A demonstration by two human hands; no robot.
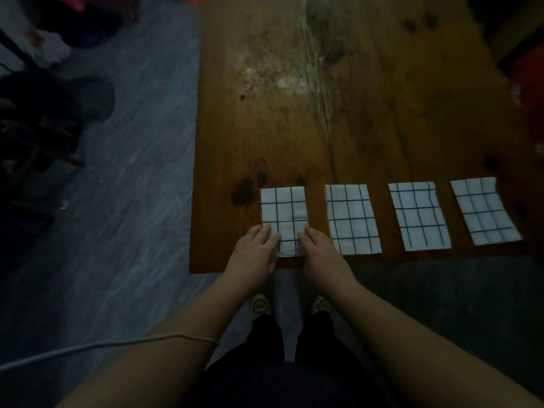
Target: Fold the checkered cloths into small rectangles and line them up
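Note:
Several white cloths with a dark grid lie folded into small rectangles in a row along the near edge of the wooden table (pixel 294 128). The leftmost cloth (pixel 284 212) has both my hands on its near corners. My left hand (pixel 256 250) lies flat on the near left corner, fingers together. My right hand (pixel 316 250) lies flat on the near right corner. To the right lie a second cloth (pixel 351 220), a third cloth (pixel 418 219) and a fourth cloth (pixel 484 212), each apart from its neighbour.
The table's left edge runs down at about x 660, with grey floor (pixel 132 201) beyond it. Dark clutter (pixel 44 128) stands on the floor at left. A white cable (pixel 88 346) crosses my left forearm. My shoes (pixel 260 304) show below the table edge.

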